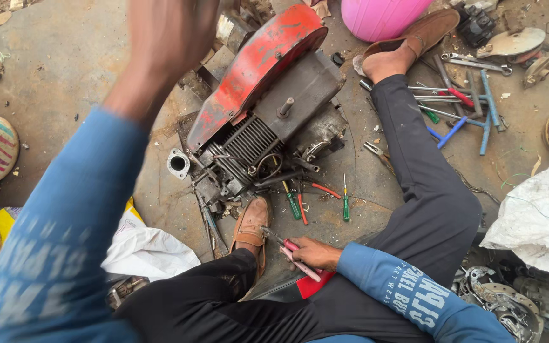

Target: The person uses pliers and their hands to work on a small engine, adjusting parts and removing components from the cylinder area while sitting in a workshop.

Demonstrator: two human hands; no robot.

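Raised left hand [166, 38] blurs; right hand's [312, 253] grip encloses pliers [290, 253].

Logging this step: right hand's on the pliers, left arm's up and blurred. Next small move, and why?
Probably lift the pink-handled pliers toward the engine. The right hand grips them low beside the shoe, away from the work, while the left hand is raised above the engine's red cover. Which fitting they would go to cannot be told.

A dull, grimy metal engine [258, 136] with chipped red-painted cover [255, 67], glossy pink plastic tub [382, 16], scuffed tan leather shoes [250, 225].
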